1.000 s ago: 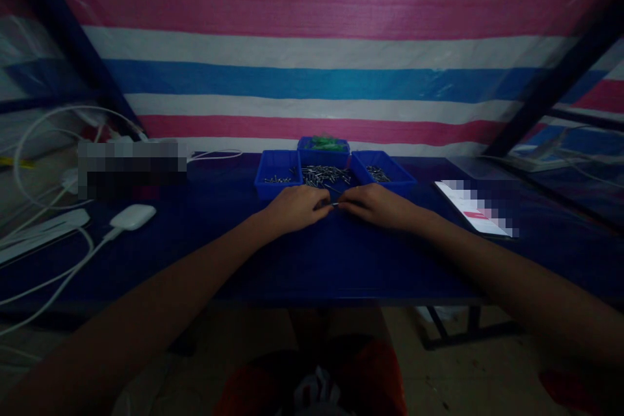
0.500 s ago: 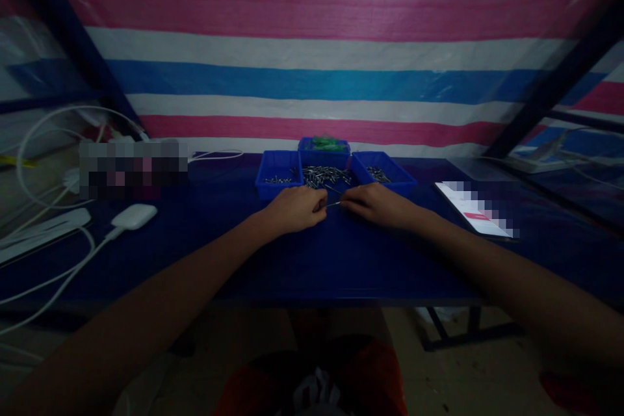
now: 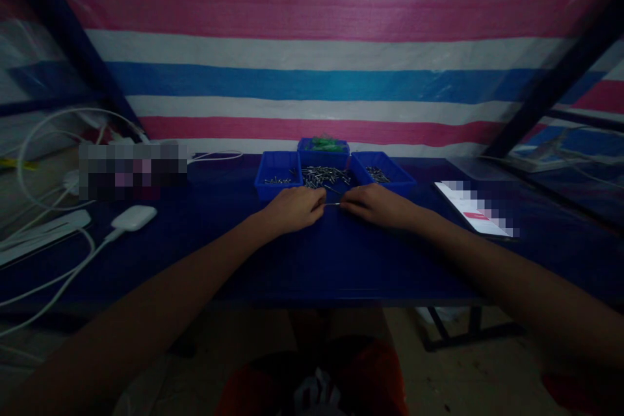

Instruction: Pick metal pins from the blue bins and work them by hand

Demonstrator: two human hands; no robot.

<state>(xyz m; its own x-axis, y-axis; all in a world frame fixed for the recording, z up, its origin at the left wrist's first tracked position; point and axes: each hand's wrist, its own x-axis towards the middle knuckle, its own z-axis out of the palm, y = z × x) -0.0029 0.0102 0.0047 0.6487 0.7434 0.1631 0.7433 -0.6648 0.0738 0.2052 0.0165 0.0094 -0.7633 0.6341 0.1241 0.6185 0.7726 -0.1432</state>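
Between my two hands stretches a thin silvery metal pin (image 3: pixel 332 204), level above the blue table. My left hand (image 3: pixel 296 208) is closed in a pinch on its left end. My right hand (image 3: pixel 371 203) pinches the right end, and the fingers hide that tip. Just beyond the hands lies a heap of slim metal pieces (image 3: pixel 325 175). A blue bin (image 3: pixel 279 160) with small metal parts stands behind my left hand. Another blue bin (image 3: pixel 392 172) with metal parts is behind my right hand. A third blue bin (image 3: pixel 324 157), further back, holds green pieces.
A lit phone (image 3: pixel 475 211) lies on the table (image 3: pixel 336 266) to the right. On the left are a white charger (image 3: pixel 134 218), trailing white cables (image 3: pixel 73 273) and a blurred-out item. A striped sheet (image 3: pixel 312 84) hangs behind, between blue frame posts.
The pin between my hands has turned slightly and now lies more level. My left hand has shifted a little to the left; my right hand has hardly moved.
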